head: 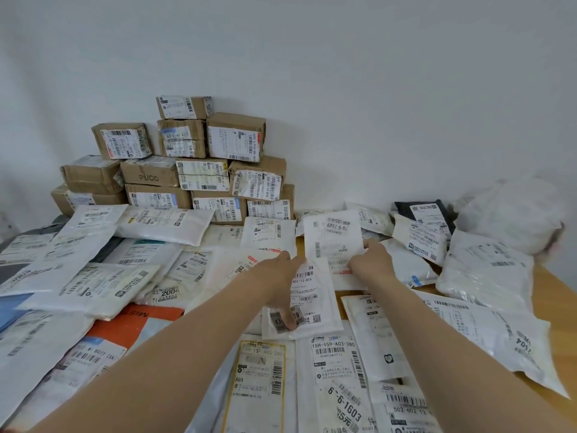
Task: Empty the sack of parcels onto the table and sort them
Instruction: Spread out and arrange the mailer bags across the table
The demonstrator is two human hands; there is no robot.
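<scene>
Left hand [278, 278] grips a small white parcel [315, 307] by its left edge, thumb on the near label. Right hand [371, 260] pinches the near edge of a second white parcel [331, 235] just beyond it. Both are mid-desk [559, 295] among flat mailers [103, 285], with cardboard boxes [193, 164] stacked far left and a crumpled white sack [512, 214] far right

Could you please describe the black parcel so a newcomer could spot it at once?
Find the stack of brown cardboard boxes against the wall, then look right to the crumpled white bag. Just left of it lies the black parcel; unlike the white mailers around it, its wrapper is black under a white label.
</scene>
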